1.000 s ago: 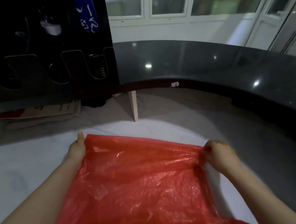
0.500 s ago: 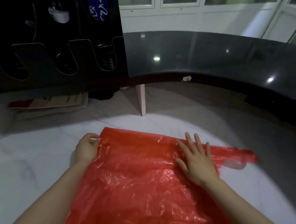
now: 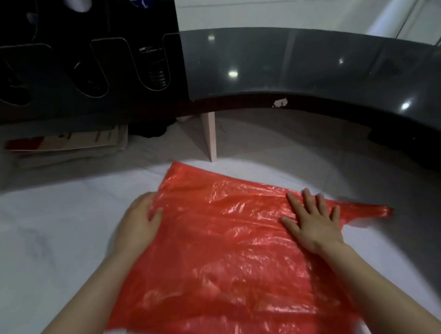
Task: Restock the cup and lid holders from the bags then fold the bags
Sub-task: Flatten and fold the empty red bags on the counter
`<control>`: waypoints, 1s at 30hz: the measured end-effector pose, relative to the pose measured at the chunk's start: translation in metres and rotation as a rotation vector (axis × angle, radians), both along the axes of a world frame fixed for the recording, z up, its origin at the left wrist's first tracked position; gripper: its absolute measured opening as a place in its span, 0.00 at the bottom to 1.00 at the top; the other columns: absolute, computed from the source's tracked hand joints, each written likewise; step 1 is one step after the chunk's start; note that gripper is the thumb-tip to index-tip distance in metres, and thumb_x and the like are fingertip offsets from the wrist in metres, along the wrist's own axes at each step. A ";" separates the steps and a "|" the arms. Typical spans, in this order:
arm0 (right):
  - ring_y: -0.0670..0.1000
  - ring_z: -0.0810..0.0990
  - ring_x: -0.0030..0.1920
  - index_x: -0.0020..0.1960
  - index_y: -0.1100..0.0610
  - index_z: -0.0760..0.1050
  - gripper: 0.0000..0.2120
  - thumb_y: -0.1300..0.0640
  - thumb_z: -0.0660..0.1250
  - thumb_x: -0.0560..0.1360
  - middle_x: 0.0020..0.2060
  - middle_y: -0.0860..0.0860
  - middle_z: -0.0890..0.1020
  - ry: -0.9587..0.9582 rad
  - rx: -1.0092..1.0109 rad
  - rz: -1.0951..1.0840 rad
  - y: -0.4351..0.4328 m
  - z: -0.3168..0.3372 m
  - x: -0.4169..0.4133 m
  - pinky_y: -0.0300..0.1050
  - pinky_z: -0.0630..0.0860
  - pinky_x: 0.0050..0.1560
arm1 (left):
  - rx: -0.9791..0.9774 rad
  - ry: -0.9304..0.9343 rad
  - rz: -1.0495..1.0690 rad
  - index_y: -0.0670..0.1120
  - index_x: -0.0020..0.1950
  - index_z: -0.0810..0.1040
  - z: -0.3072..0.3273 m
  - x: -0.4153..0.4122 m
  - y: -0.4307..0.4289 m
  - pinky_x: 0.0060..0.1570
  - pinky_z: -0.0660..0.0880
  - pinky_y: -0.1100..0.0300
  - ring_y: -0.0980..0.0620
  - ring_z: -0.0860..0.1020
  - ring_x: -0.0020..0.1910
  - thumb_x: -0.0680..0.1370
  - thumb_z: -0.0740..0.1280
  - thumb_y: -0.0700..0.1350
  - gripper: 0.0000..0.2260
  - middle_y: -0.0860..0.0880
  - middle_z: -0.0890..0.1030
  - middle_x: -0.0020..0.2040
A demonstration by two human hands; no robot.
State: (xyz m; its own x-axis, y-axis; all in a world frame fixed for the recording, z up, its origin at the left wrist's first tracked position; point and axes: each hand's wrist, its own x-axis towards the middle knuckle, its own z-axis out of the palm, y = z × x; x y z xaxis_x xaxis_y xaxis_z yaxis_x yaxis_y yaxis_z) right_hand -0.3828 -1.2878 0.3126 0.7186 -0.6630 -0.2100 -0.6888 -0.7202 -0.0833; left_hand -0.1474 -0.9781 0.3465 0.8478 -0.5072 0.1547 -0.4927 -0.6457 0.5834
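A red plastic bag (image 3: 219, 244) lies spread flat on the white marble counter (image 3: 51, 254). My left hand (image 3: 137, 223) grips the bag's left edge, thumb on top and fingers curled under the plastic. My right hand (image 3: 313, 223) lies flat on the bag's right part with fingers straight and spread, pressing it down. One bag handle (image 3: 366, 209) sticks out to the right past my fingers. The black cup and lid holder (image 3: 84, 66) stands at the back left, with a stack of dark lids (image 3: 157, 72) showing in one slot.
A raised dark glossy bar top (image 3: 311, 65) curves along the back and right. A pale support post (image 3: 209, 136) stands under it just beyond the bag. Flat cardboard and papers (image 3: 68, 142) lie beneath the holder at the left.
A second ago both hands held the bag's top corners. The right hand let go and now lies flat on the bag. The bag has settled flat and its far corner lies further forward.
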 end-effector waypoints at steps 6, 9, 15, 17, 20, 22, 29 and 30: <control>0.56 0.41 0.77 0.78 0.45 0.45 0.34 0.33 0.48 0.76 0.78 0.52 0.45 -0.152 -0.023 0.020 0.019 0.029 0.010 0.66 0.41 0.72 | 0.173 0.066 -0.180 0.50 0.75 0.64 -0.005 -0.041 0.028 0.69 0.56 0.64 0.53 0.62 0.74 0.80 0.61 0.49 0.22 0.49 0.65 0.74; 0.52 0.46 0.77 0.76 0.48 0.57 0.31 0.37 0.52 0.77 0.78 0.52 0.53 -0.404 0.119 0.095 0.065 0.053 0.006 0.62 0.46 0.74 | 0.053 0.048 -0.112 0.52 0.76 0.60 -0.001 -0.054 0.041 0.68 0.61 0.61 0.52 0.64 0.72 0.81 0.59 0.50 0.23 0.51 0.64 0.74; 0.52 0.55 0.76 0.69 0.47 0.69 0.34 0.29 0.57 0.70 0.73 0.48 0.64 -0.553 0.083 0.094 0.156 0.057 -0.074 0.61 0.55 0.73 | 0.000 0.047 -0.379 0.61 0.76 0.49 -0.008 -0.070 0.088 0.66 0.59 0.67 0.65 0.58 0.71 0.73 0.52 0.70 0.34 0.63 0.56 0.74; 0.59 0.58 0.75 0.70 0.51 0.68 0.37 0.35 0.67 0.66 0.73 0.55 0.65 -0.524 -0.030 -0.088 0.169 0.041 -0.104 0.66 0.57 0.71 | 0.093 0.036 -0.493 0.66 0.74 0.40 -0.019 -0.073 0.100 0.65 0.50 0.75 0.73 0.48 0.70 0.71 0.50 0.75 0.36 0.69 0.47 0.72; 0.60 0.52 0.76 0.77 0.48 0.53 0.48 0.34 0.71 0.64 0.76 0.56 0.56 -0.345 -0.011 -0.392 0.183 0.018 -0.136 0.67 0.53 0.72 | 0.259 -0.002 -0.566 0.63 0.73 0.32 -0.038 -0.073 0.107 0.72 0.44 0.66 0.62 0.44 0.75 0.71 0.51 0.73 0.39 0.59 0.41 0.76; 0.59 0.51 0.76 0.77 0.46 0.46 0.52 0.31 0.69 0.64 0.77 0.56 0.54 -0.324 0.004 -0.484 0.192 0.007 -0.148 0.65 0.53 0.73 | 0.300 -0.043 -0.566 0.62 0.73 0.31 -0.045 -0.072 0.108 0.73 0.41 0.61 0.56 0.42 0.76 0.73 0.56 0.70 0.40 0.54 0.38 0.77; 0.59 0.58 0.74 0.76 0.54 0.55 0.35 0.42 0.63 0.76 0.75 0.57 0.59 -0.461 -0.009 -0.666 0.209 0.015 -0.170 0.62 0.58 0.72 | 0.304 0.002 -0.603 0.63 0.73 0.30 -0.042 -0.068 0.119 0.72 0.38 0.60 0.57 0.35 0.75 0.68 0.56 0.75 0.45 0.56 0.32 0.75; 0.61 0.61 0.73 0.74 0.58 0.59 0.28 0.49 0.62 0.78 0.73 0.60 0.63 -0.516 -0.054 -0.683 0.210 0.014 -0.178 0.61 0.59 0.72 | 0.317 0.004 -0.597 0.62 0.73 0.30 -0.042 -0.066 0.122 0.72 0.38 0.60 0.58 0.34 0.74 0.66 0.53 0.77 0.46 0.56 0.32 0.75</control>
State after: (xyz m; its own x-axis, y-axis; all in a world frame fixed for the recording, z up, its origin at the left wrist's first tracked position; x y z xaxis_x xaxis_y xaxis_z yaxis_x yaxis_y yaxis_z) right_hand -0.5610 -1.0782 0.3261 0.1551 -0.9848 0.0777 -0.8580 -0.1733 -0.4835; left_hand -0.2136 -0.8560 0.3047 0.4080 -0.9094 -0.0813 -0.8166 -0.4033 0.4128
